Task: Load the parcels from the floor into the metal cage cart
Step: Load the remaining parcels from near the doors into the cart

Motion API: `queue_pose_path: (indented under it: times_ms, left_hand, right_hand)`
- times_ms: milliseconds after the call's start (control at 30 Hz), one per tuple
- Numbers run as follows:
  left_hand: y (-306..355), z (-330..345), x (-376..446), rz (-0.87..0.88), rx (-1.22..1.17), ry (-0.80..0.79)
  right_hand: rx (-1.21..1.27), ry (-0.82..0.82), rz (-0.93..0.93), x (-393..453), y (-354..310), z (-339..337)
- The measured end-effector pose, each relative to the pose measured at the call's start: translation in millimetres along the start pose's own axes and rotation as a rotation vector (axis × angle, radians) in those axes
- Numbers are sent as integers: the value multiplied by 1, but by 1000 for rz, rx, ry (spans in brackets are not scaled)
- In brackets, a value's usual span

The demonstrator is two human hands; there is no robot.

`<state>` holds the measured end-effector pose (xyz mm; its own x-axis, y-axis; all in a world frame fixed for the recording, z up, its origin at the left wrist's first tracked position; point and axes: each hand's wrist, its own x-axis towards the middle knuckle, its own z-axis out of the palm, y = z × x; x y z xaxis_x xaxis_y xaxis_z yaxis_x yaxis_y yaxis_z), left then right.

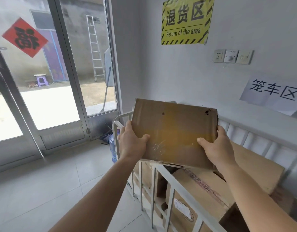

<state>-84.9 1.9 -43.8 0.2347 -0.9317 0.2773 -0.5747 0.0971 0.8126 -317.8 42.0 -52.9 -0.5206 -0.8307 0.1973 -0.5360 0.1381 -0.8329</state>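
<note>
Glass doors [49, 91] fill the left of a pale tiled room, with a yellow return-area sign [186, 20] on the white wall ahead. I see my left hand [132, 141] gripping the left edge of a flat brown cardboard parcel [174, 131], thumb curled over its face. My right hand [218, 146] grips the right edge the same way. Between my fingers the parcel hangs above the white metal cage cart [162, 174], tilted up toward me, its long axis running left to right. Below my fingers, several brown cardboard boxes [209, 186] already lie inside. I judge loading well underway; this parcel is not yet set down.
</note>
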Motion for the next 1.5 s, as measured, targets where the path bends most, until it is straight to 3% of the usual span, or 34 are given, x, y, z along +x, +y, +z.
queue_pose_path:
  times_ms: [500,900,1067,1500]
  left_hand:
    - [-45,116,148,-136,37,-290]
    - [-39,205,235,-241,148,-348]
    - [-52,231,241,-335,176,-360]
    - [-52,247,209,-373,222,-402]
  right_hand:
    - [-207,-70,119,159,20,93]
    - [-321,-271,185,302,58,149]
    - [-388,-347,127,332,68,167]
    - [-469,-416,110,347,84,169]
